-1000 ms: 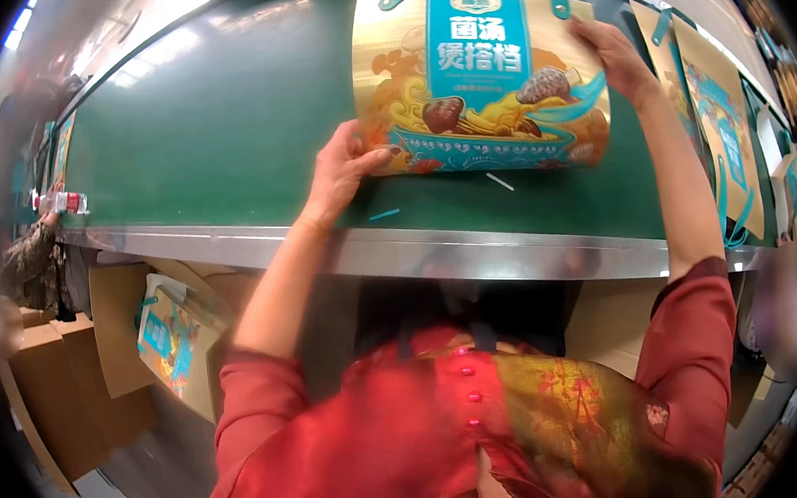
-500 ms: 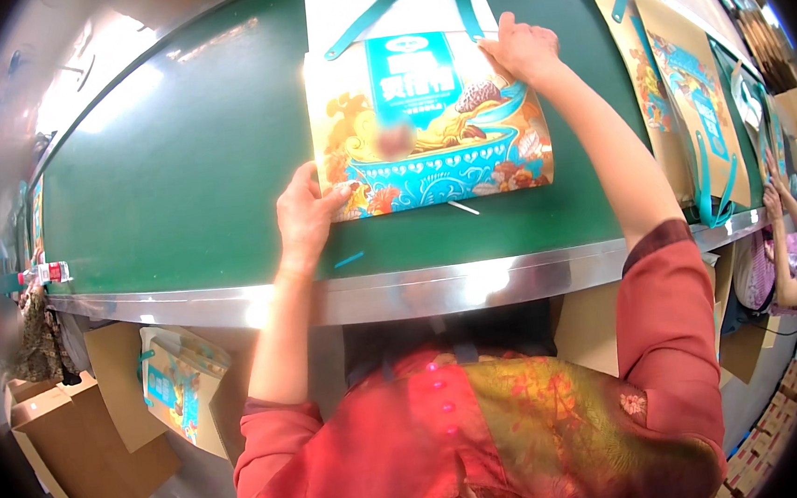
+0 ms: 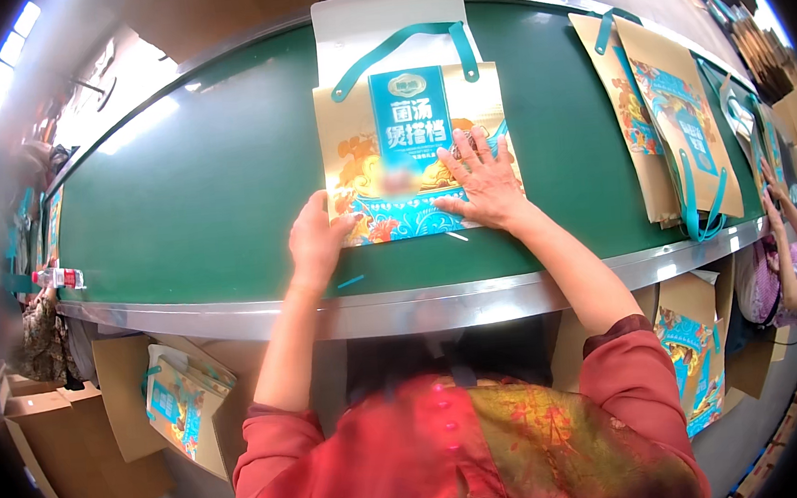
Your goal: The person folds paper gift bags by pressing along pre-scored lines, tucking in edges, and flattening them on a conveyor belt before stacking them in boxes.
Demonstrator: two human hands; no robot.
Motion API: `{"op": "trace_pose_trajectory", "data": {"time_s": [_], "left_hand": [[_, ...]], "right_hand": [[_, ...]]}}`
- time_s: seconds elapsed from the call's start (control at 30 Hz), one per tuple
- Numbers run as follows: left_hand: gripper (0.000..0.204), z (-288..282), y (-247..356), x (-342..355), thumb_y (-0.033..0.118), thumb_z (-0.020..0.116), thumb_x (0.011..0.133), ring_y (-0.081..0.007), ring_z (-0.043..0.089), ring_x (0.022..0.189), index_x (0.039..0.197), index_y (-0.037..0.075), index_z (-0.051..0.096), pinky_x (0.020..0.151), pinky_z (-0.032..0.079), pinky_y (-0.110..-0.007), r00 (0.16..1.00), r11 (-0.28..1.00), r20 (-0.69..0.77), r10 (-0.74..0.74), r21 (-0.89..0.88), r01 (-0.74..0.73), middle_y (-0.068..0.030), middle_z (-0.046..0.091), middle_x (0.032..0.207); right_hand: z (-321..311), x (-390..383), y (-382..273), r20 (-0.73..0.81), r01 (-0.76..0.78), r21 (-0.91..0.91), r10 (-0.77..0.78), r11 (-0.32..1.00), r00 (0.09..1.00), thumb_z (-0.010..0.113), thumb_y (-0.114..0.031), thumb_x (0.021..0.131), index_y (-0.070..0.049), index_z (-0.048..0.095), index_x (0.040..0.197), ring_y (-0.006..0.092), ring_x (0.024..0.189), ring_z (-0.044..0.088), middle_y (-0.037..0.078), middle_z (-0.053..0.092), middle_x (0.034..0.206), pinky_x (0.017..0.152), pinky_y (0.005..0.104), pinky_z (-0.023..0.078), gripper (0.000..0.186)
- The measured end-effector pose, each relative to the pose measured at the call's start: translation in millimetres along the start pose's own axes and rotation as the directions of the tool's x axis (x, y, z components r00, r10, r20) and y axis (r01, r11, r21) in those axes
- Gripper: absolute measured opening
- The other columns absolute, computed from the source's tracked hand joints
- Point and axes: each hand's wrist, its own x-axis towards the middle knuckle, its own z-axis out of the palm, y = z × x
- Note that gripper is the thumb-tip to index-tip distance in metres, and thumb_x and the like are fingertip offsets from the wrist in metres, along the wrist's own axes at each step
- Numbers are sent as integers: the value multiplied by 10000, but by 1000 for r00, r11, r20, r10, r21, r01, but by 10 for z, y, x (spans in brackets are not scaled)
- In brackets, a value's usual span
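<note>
A flat paper gift bag, gold with a blue panel and a printed bowl of food, lies on the green table in front of me. Its teal ribbon handle lies across a white flap at the far end. My left hand holds the bag's lower left edge, thumb on the front and the other fingers mostly hidden. Spread flat on the lower right of the printed front is my right hand. A small blue strip and a white strip lie near the bag's lower edge.
More gift bags are stacked at the table's right. Below the metal table edge, cartons hold bags on the left and more bags on the right. A bottle lies at far left. Another person's hands are at far right.
My right hand has left the bag's upper right corner and now lies flat on its front, fingers spread. The left hand stays at the left edge. The bag now lies flatter.
</note>
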Motion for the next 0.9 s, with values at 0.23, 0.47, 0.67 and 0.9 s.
{"op": "trace_pose_trajectory", "data": {"time_s": [0.23, 0.47, 0.67, 0.9], "left_hand": [[642, 365, 370, 97, 482, 603, 832, -377, 199, 1383, 1353, 141, 445, 1066, 179, -587, 840, 749, -13, 542, 462, -476, -156, 262, 1487], [689, 680, 247, 176, 616, 410, 885, -383, 165, 1397, 1398, 157, 382, 1066, 111, -636, 862, 757, 158, 482, 421, -500, -179, 253, 1490], [710, 701, 250, 188, 611, 415, 883, -398, 170, 1394, 1421, 151, 367, 1073, 94, -636, 865, 750, 154, 477, 442, -492, -179, 239, 1503], [727, 656, 272, 170, 605, 438, 871, -403, 152, 1401, 1415, 126, 381, 1074, 83, -642, 878, 759, 186, 440, 444, -475, -175, 223, 1515]], "right_hand": [[-59, -9, -9, 50, -26, -6, 26, 1000, 998, 394, -704, 837, -172, 336, 1449, 373, 1427, 78, 172, 185, 1531, 1096, 615, -7, 813], [-297, 28, -65, 114, -78, 88, 68, 993, 991, 498, -650, 823, -140, 375, 1424, 390, 1413, 122, 192, 234, 1506, 1098, 610, 40, 798], [-101, -150, -193, -101, 61, 76, -53, 995, 993, 533, -593, 825, -96, 445, 1361, 422, 1380, 180, 217, 286, 1465, 1075, 630, 88, 736], [-568, 303, 245, 121, -241, 842, 266, 482, 956, 588, -428, 853, -13, 552, 1234, 268, 1109, 576, 178, 607, 1158, 940, 373, 430, 564]]}}
